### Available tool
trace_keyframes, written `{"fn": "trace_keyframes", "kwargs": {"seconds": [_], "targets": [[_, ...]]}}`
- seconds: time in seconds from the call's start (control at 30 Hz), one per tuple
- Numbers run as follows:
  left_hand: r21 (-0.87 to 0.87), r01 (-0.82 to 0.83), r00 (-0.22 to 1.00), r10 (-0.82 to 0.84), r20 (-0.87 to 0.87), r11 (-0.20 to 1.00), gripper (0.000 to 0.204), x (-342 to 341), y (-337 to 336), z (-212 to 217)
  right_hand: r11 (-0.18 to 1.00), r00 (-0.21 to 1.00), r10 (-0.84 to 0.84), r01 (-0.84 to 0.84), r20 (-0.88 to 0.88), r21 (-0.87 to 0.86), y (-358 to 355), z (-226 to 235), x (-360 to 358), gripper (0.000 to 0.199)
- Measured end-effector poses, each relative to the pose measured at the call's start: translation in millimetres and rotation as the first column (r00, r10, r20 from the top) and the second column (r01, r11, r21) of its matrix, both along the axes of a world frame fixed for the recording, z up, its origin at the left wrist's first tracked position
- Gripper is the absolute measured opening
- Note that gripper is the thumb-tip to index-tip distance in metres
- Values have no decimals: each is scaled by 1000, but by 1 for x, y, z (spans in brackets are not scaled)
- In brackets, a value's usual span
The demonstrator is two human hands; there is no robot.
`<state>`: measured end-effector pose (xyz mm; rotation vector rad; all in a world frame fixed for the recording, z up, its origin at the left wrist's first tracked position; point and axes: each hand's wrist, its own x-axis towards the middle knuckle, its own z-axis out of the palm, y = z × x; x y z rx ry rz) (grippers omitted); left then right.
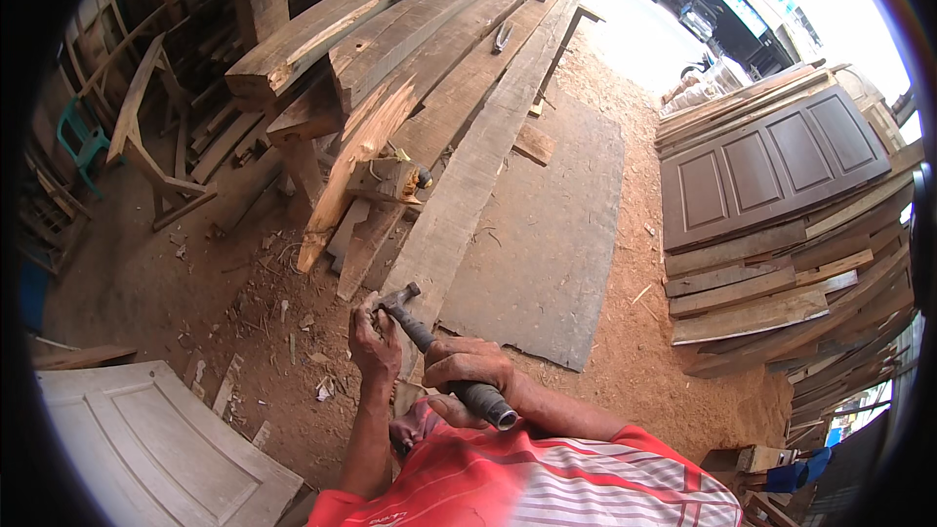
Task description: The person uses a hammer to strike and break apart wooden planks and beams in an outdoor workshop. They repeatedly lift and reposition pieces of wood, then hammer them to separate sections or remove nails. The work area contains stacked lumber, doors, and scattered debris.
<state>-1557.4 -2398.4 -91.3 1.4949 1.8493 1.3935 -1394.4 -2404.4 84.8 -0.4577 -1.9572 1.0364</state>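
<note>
My right hand (468, 366) is wrapped round the dark handle of a hammer (418, 332), whose butt end sticks out past my fist. The hammer head points away from me to the left, above the near end of a long grey-brown plank (464, 200). Right beside the head is my left hand (374, 337), its fingers closed in a pinch. Whether those fingers grip the head or something small cannot be made out. A wooden block with a dark rounded knob (388, 179) sits left of the plank. Farther along the boards lies a small dark metal tool (503, 37).
Thick timber beams (312, 39) extend away at the left. A flat grey sheet (556, 234) lies on the sawdust-covered ground. At the right a brown panelled door (771, 171) rests on stacked boards (752, 317). A pale panelled door (166, 439) and a green chair (83, 141) are at the left.
</note>
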Motion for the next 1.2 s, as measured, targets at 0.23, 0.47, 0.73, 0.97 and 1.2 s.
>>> {"fn": "trace_keyframes", "kwargs": {"seconds": [0.23,0.47,0.73,0.97,1.2], "targets": [[2,5,1000,-5,3,1000,29,0,0,0,1000,1000,7,-7,8,-1,1,0,0,16],[7,9,1000,-9,-25,1000,31,-1,-1,5,1000,1000,2,-2,-27,4,1,0,-2,16],[26,11,1000,-10,-19,1000,32,-3,0,0,1000,1000,11,-11,-5,-1,1,-2,0,16],[8,7,1000,-7,-24,1000,32,-2,0,1,1000,1000,-5,5,-5,-1,-2,-2,1,18],[33,19,1000,-19,-12,999,29,-2,0,1,999,1000,11,-10,18,-33,-5,-4,4,19]]}}
